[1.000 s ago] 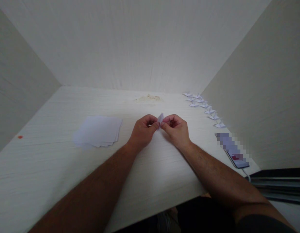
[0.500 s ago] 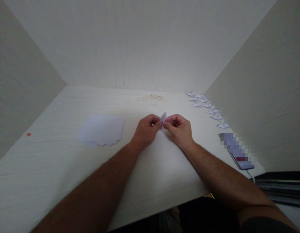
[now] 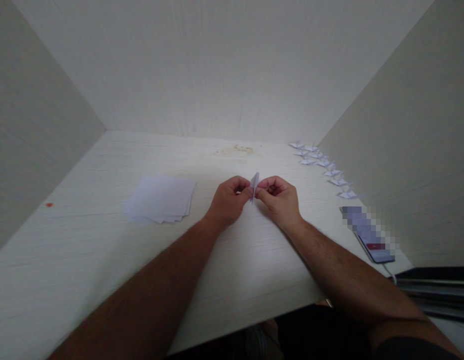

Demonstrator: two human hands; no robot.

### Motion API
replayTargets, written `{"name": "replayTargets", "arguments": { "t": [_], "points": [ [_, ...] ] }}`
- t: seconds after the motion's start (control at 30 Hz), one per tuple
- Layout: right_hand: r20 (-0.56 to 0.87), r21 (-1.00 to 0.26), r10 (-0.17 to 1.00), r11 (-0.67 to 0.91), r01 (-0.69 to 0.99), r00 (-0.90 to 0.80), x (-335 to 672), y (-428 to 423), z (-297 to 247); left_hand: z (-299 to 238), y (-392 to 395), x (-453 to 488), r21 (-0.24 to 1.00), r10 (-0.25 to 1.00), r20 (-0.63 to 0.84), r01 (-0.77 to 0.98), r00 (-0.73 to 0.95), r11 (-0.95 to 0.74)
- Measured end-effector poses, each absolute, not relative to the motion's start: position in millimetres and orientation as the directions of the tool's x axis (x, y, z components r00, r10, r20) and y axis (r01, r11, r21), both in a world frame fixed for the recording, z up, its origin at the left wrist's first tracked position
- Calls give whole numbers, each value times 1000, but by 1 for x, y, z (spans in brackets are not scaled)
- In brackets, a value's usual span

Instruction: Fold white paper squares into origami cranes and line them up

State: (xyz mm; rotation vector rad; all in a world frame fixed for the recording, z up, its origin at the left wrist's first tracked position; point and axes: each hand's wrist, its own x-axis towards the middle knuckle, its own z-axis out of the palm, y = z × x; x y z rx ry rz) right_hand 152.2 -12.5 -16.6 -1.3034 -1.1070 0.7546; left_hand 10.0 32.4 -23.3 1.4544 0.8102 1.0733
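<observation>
The folded white paper stands nearly upright between the two hands, in front of the person and above the bench. The fingers of the left hand pinch it from one side, and the fingers of the right hand pinch it from the other. Compared with one second ago, this grip looks almost the same; the whole view has shifted a little, so all things appear more to the right. To the left of the hands lies one loose stack of white sheets, its edges not aligned. Along the right side I count about nine paper cranes, the far ones overlapping. Nearer than these lies one phone, partly blurred, with one white cable. One small orange spot is at far left.
</observation>
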Motion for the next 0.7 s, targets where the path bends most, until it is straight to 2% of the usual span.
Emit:
{"name": "replayTargets", "arguments": {
  "t": [0.4, 0.7],
  "points": [
    [291, -947, 901, 223, 233, 321, 152, -13, -15, -20, 31, 9, 987, 921, 142, -119, 363, -105],
    [236, -965, 907, 177, 193, 348, 151, -10, -14, -18, 32, 8, 988, 947, 155, -40, 281, -150]
  ]
}}
